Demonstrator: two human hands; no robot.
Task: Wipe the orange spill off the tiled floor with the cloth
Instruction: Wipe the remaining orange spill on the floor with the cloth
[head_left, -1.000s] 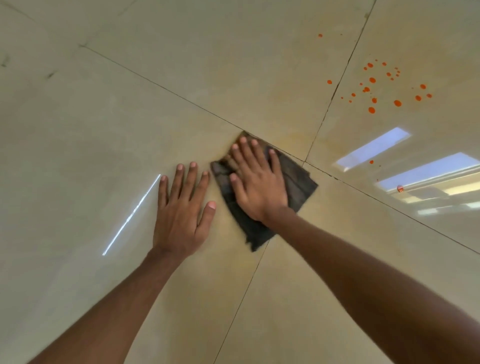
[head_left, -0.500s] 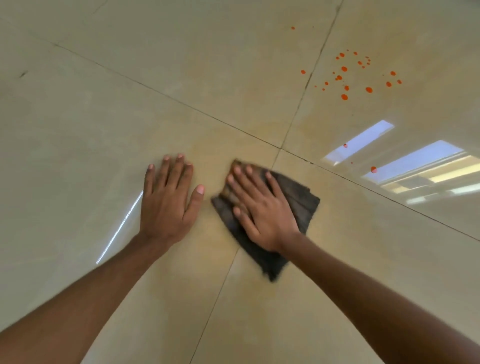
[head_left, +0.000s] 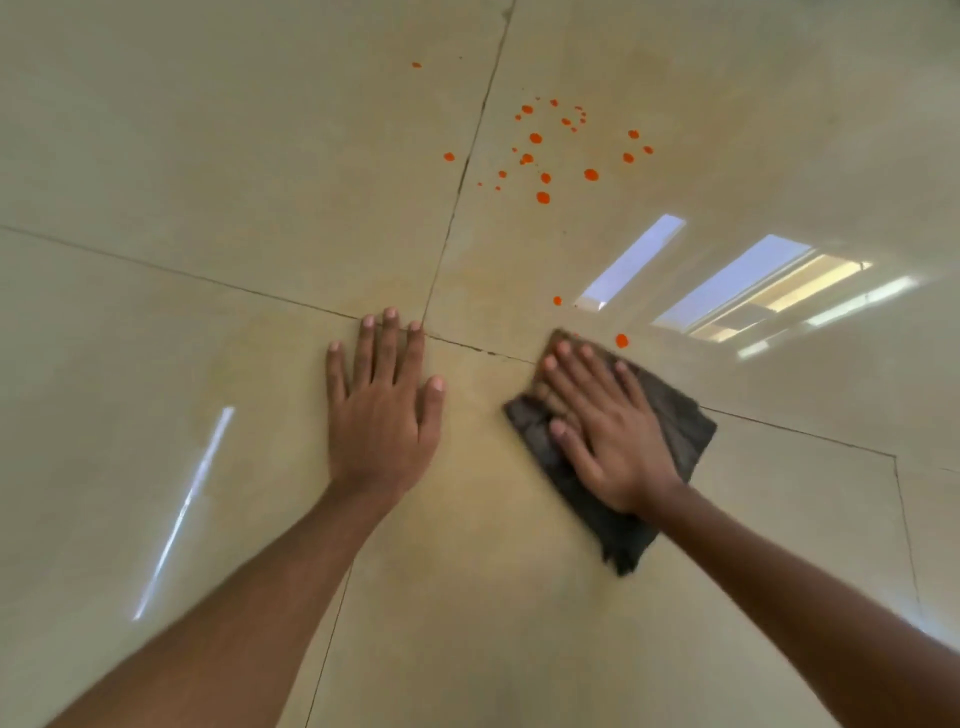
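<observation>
A dark grey folded cloth (head_left: 675, 415) lies flat on the glossy beige tiled floor (head_left: 208, 182). My right hand (head_left: 605, 431) presses down on it with fingers spread. My left hand (head_left: 382, 410) rests flat and open on the bare tile to the left of the cloth, holding nothing. Several orange drops (head_left: 543, 197) are scattered on the tile further ahead. Two single orange drops (head_left: 622, 341) sit just beyond the cloth's far corner. A faint orange smear tints the tiles around the grout crossing.
Dark grout lines (head_left: 457, 187) cross just in front of my left fingertips. Bright window reflections (head_left: 727, 280) shine on the floor at the right, and a thin light streak (head_left: 182, 509) lies at the left.
My right hand has slid the cloth to the right, away from my left hand and up to the nearest single drops. The camera view has shifted, with the spill now nearer the centre.
</observation>
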